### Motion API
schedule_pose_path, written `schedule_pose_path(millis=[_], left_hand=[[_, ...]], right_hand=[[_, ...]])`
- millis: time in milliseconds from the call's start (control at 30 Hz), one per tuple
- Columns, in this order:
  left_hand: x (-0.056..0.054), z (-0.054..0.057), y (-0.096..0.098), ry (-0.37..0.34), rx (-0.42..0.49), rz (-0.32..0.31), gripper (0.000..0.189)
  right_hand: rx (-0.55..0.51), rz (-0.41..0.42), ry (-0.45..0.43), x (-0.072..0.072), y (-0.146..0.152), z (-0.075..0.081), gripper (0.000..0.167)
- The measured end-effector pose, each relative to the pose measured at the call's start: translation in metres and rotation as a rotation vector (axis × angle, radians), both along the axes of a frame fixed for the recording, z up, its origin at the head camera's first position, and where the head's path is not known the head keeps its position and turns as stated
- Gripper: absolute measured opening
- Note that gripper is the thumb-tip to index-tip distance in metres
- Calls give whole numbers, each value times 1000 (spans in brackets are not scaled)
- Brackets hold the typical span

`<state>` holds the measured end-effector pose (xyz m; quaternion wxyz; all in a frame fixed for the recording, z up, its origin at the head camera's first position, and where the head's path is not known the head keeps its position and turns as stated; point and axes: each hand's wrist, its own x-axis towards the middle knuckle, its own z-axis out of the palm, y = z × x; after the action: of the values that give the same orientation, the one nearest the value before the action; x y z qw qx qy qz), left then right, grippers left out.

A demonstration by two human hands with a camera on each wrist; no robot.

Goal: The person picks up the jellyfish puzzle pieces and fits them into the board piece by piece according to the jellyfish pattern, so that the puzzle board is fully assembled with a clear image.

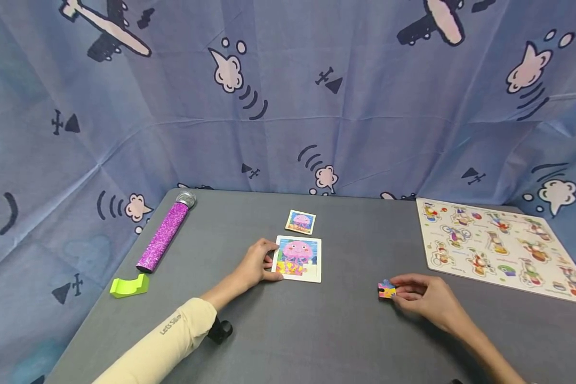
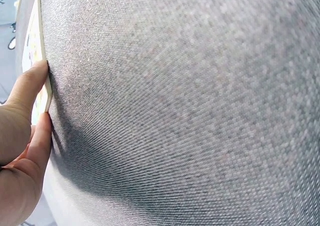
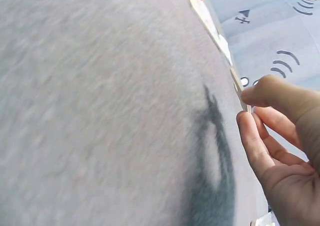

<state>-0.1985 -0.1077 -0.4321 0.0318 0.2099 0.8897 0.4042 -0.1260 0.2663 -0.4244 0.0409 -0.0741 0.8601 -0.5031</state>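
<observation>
In the head view, a square puzzle board (image 1: pixel 317 261) with a pink jellyfish picture lies mid-table, with a pale gap at its lower right. My left hand (image 1: pixel 255 265) grips its left side, thumb near the lower corner and fingers farther up the edge. The left wrist view shows this thumb and finger against the board's edge (image 2: pixel 46 51). Off to the right, my right hand (image 1: pixel 427 298) pinches a small jigsaw piece (image 1: pixel 386 289) in yellow, pink and blue between thumb and fingers. Seen from the right wrist, the piece (image 3: pixel 239 86) appears edge-on above its shadow.
A small jellyfish picture card (image 1: pixel 300 222) lies just behind the board. At the left are a purple glitter microphone (image 1: pixel 165 234) and a lime-green stand (image 1: pixel 129 286). A large board with cartoon figures (image 1: pixel 501 250) sits at the back right, before a blue curtain (image 1: pixel 288 106).
</observation>
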Motion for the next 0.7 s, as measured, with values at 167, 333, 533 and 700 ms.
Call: schedule_pose_path(millis=[167, 333, 533, 700], left_hand=[[0, 0, -1, 11, -6, -2, 65], [0, 0, 0, 14, -9, -5, 65], [-1, -1, 0, 9, -5, 9, 66], [-1, -1, 1, 8, -7, 12, 66]], right_hand=[[-76, -3, -31, -4, -7, 5, 36], [-132, 9, -38, -8, -14, 10, 39], [-204, 64, -30, -17, -29, 9, 41], [-270, 96, -14, -27, -45, 5, 41]])
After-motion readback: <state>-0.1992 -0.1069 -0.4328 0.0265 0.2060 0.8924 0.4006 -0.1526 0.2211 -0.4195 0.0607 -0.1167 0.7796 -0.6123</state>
